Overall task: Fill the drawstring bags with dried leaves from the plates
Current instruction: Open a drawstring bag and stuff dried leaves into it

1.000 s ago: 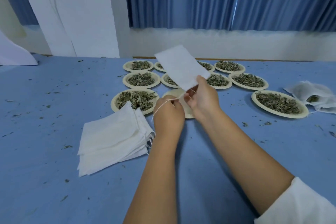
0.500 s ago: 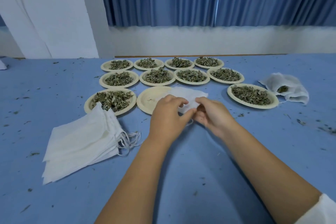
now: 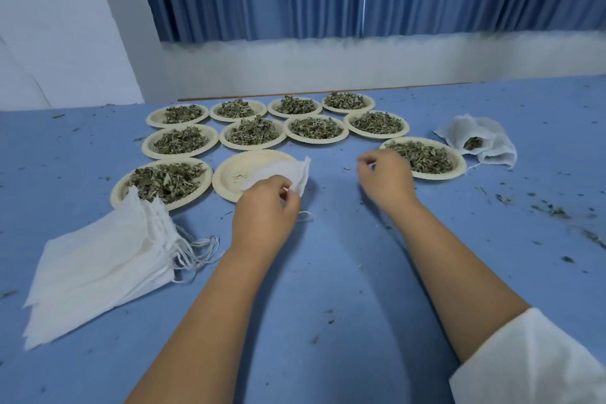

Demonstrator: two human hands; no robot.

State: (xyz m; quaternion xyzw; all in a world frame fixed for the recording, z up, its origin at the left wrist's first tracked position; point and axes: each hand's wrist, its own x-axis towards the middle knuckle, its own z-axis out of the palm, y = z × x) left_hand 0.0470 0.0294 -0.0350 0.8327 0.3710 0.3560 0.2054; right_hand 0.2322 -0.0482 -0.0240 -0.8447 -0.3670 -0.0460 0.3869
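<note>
My left hand [image 3: 264, 211] pinches the mouth of a white drawstring bag [image 3: 285, 170] that lies across the right side of an empty paper plate [image 3: 229, 179]. My right hand [image 3: 383, 179] hovers apart from the bag, fingers loosely curled and holding nothing, just left of a plate of dried leaves [image 3: 423, 157]. Several more plates of dried leaves [image 3: 252, 133] stand in rows behind. A stack of flat empty bags [image 3: 98, 269] lies at the near left.
Filled bags [image 3: 478, 138] lie in a heap at the far right. Leaf crumbs [image 3: 557, 211] are scattered over the blue tablecloth [image 3: 328, 272], thickest on the right. A blue curtain and white wall stand behind the table.
The bag came down from the air onto the empty plate. My right hand let go of it and moved right toward the leaf plate. My left hand keeps its hold.
</note>
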